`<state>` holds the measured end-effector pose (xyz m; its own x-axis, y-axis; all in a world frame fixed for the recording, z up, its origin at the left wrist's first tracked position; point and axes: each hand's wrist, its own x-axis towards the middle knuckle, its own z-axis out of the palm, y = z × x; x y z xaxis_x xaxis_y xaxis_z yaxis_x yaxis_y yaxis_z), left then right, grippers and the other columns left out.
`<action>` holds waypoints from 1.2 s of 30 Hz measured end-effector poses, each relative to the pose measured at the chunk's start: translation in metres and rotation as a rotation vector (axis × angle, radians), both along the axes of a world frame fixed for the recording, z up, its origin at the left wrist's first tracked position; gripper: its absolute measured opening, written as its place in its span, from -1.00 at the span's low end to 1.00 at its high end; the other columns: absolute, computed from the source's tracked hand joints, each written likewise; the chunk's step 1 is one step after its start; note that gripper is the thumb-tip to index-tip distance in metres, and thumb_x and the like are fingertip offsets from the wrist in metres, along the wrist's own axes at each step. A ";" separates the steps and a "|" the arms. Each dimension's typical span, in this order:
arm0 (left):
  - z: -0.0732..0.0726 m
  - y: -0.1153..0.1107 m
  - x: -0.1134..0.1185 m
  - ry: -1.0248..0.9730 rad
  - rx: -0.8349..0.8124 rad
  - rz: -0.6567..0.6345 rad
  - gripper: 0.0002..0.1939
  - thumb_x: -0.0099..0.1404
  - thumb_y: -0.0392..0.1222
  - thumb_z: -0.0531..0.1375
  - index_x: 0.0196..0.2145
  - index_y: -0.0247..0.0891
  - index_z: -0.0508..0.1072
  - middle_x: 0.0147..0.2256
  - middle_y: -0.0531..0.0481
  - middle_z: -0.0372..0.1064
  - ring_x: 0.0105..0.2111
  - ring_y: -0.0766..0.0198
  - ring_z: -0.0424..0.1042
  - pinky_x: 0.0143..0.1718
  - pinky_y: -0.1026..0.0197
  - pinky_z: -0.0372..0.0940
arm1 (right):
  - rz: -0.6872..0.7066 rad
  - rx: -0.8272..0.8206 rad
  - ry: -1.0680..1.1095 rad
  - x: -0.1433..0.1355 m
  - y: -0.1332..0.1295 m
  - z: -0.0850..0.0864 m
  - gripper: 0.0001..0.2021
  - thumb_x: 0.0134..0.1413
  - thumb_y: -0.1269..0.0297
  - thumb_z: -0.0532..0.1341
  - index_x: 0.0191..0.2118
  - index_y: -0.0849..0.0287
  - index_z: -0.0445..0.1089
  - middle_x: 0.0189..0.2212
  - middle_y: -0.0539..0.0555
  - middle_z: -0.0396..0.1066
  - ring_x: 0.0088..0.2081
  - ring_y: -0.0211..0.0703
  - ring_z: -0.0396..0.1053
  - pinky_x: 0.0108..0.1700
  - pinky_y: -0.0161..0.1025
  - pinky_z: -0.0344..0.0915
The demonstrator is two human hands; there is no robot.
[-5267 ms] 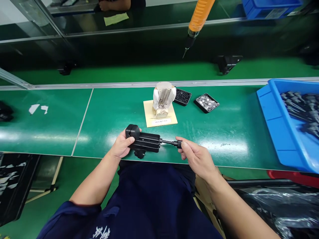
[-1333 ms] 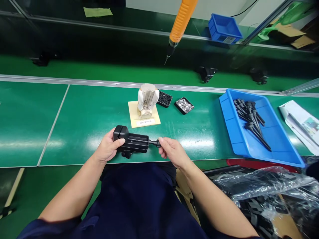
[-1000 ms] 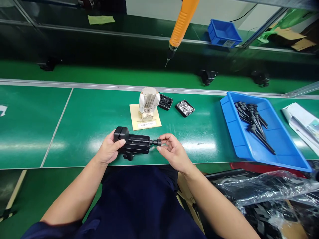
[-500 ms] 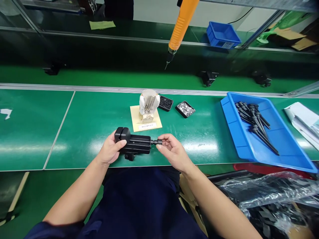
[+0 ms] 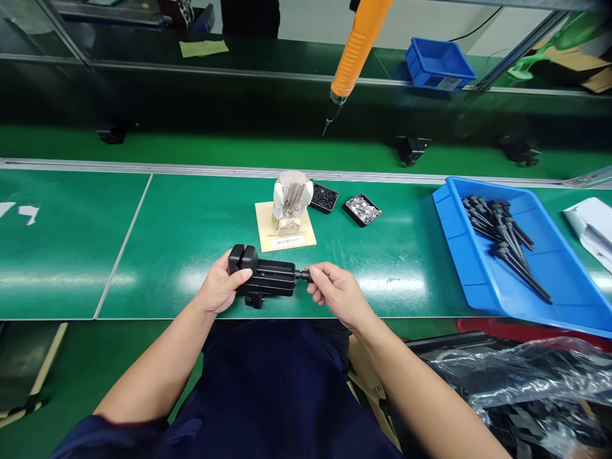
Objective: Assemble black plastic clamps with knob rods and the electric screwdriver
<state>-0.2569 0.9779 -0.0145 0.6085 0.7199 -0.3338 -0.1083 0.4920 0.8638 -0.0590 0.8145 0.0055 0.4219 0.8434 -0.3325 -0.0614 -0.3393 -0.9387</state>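
Note:
My left hand (image 5: 220, 285) is closed round the left end of a black clamp-like device (image 5: 272, 278), its thumb lying over the top. The device is held level above the near edge of the green bench, with a dark block at its left end and a small knob underneath. From its right end sticks out a black screw rod (image 5: 301, 275). My right hand (image 5: 335, 288) pinches the end of that rod between thumb and forefinger, hiding the tip.
A white stand on a yellow base (image 5: 287, 242) is behind the device, beside two small black trays of small parts (image 5: 363, 210). An orange electric screwdriver (image 5: 356, 54) hangs above. At right, a blue bin (image 5: 540, 280) contains several black screw rods; plastic-wrapped parts (image 5: 521, 370) lie below.
The fingers of my right hand have turned on the rod's end, the thumb now lying over it and the other fingers curled under. The whole view has shifted slightly.

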 end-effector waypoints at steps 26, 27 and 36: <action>0.003 -0.006 0.006 0.079 0.123 0.050 -0.48 -0.21 -0.17 0.54 -0.28 -0.33 0.50 -0.24 -0.07 0.49 -0.30 0.24 0.43 -0.26 0.21 0.36 | 0.023 -0.005 0.177 -0.006 0.002 -0.002 -0.45 -0.03 -0.23 0.37 -0.24 0.24 0.46 -0.47 0.05 0.47 -0.52 -0.30 0.36 -0.47 -0.29 0.35; 0.003 -0.006 0.006 0.076 0.133 0.045 -0.49 -0.20 -0.17 0.54 -0.28 -0.33 0.50 -0.23 -0.07 0.49 -0.30 0.23 0.43 -0.25 0.20 0.36 | 0.028 0.009 0.175 -0.005 0.002 -0.002 -0.45 -0.05 -0.21 0.39 -0.23 0.24 0.46 -0.47 0.04 0.47 -0.52 -0.29 0.36 -0.47 -0.29 0.35; 0.001 -0.007 0.009 0.065 0.106 0.020 -0.50 -0.18 -0.14 0.53 -0.28 -0.34 0.50 -0.25 -0.05 0.47 -0.30 0.24 0.44 -0.27 0.21 0.37 | 0.140 0.115 -0.220 0.008 -0.005 -0.006 -0.62 0.11 0.03 0.31 -0.06 0.20 0.51 -0.46 0.03 0.46 -0.42 -0.19 0.43 -0.30 -0.19 0.40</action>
<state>-0.2483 0.9710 -0.0135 0.5729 0.7652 -0.2937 -0.0591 0.3959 0.9164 -0.0514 0.8095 -0.0006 0.3502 0.9254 -0.1447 0.1879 -0.2207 -0.9571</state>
